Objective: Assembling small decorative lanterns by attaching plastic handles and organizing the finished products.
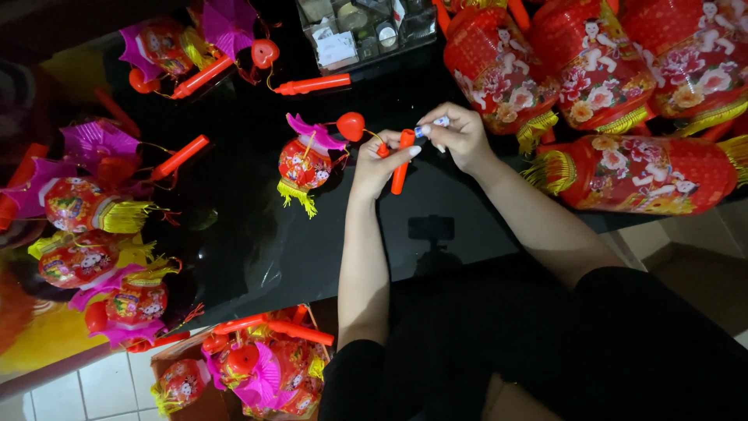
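Left fingers: the left hand (379,158) has thumb and fingers closed around the upper part of an orange handle stick (400,165), pinching it near its top end.
Right fingers: the right hand (460,134) has its fingertips pressed together on a small white and blue cylinder (433,124), possibly a battery, though it is too small to tell for sure; its end sits right at the top of the stick.
Stick: roughly upright in the picture, tilted slightly, its lower end free over the black table (257,234).
Wire: a thin wire runs from the stick's top to a red heart-shaped piece (351,125), just left of the left hand.
Small lantern (305,164): hangs off that wire and lies on the table left of the hands, red with a magenta top and a yellow fringe.
Forearms: both come in from the lower right, bare up to black sleeves.
Big lanterns (639,173): several large red flowered ones with yellow tassels lie near the right hand, on the upper right.
Clear box (366,31): at the table's far edge, above the hands, with small parts inside.
Other small lanterns (93,204): piled at the table's left side, well apart from the hands.
Cardboard box (257,366): below the table's near edge, holding more small lanterns and orange sticks.
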